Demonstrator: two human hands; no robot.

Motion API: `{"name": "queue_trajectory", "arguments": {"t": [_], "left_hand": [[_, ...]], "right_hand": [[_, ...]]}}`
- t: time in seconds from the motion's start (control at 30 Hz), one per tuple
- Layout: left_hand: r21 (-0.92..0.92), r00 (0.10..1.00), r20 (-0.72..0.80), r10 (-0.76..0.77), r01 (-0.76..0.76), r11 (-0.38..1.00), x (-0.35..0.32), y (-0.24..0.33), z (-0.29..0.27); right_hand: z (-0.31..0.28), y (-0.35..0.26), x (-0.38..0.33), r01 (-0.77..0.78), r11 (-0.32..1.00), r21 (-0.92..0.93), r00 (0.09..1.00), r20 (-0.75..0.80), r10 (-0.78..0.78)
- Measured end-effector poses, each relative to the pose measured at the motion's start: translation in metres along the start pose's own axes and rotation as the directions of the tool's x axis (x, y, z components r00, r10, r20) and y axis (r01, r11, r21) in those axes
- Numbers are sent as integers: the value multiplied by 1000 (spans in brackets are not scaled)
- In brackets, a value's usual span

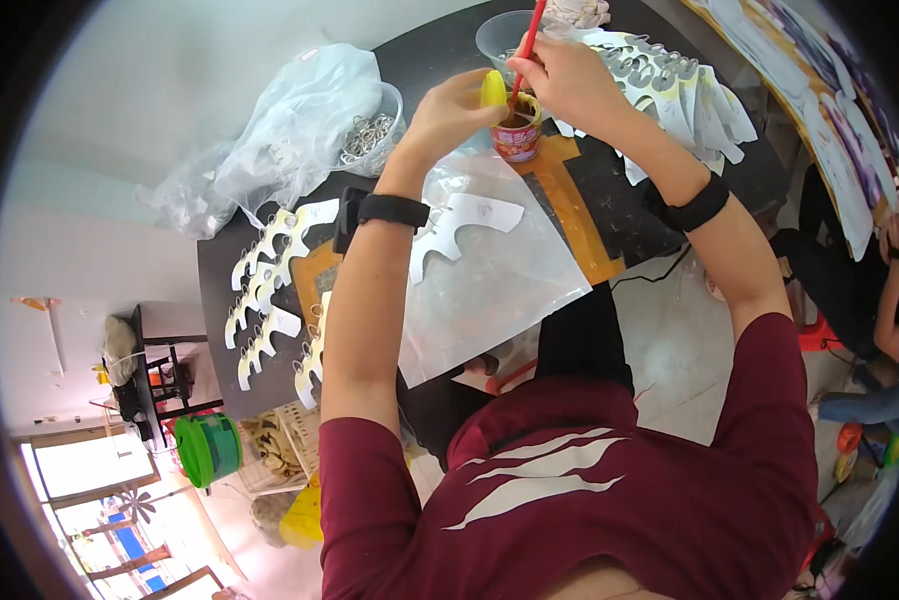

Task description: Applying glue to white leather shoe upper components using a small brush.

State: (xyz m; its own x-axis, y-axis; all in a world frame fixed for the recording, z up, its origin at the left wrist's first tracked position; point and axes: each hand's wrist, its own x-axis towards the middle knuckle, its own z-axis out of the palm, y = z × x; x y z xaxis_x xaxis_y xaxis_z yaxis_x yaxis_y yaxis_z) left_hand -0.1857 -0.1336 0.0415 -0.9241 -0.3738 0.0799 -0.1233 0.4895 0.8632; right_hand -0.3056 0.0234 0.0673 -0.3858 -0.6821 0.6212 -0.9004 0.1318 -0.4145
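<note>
At the far middle of the black table stands a small open jar (518, 142) with a red patterned label and brown stuff inside. My left hand (448, 115) is closed at its left side, fingers on a yellow lid (493, 90) that stands upright by the rim. My right hand (570, 80) grips a thin red stick (528, 45), whose lower end dips into the jar. Whether the stick ends in bristles is hidden. Nearer to me, a white scalloped piece (485, 213) lies on a clear plastic sheet (530, 285), partly behind my left forearm.
Several scalloped white pieces (292, 240) with metal rings lie at the left; more are piled at the far right (670, 90). A clear bowl (372, 135) holds metal rings beside a plastic bag (310, 100). Brown tape (570, 215) crosses the table. Another person (890, 270) sits at the right.
</note>
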Motion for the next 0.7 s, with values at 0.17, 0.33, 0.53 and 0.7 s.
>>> {"name": "queue_trajectory", "arguments": {"t": [0.17,0.33,0.53,0.7], "left_hand": [[-5,998,3,57,-57,998,0,-8,-1],[-45,996,-41,82,-83,996,-2,-13,-1],[-74,994,-6,105,-105,992,-5,-8,3],[-87,990,-17,143,-143,986,-10,-2,2]], "right_hand": [[-1,5,0,-118,992,35,991,65,115],[-3,9,-3,20,999,40,993,113,-25],[-5,6,-3,-110,990,86,989,113,100],[-9,8,3,-234,952,199,965,162,204]]}}
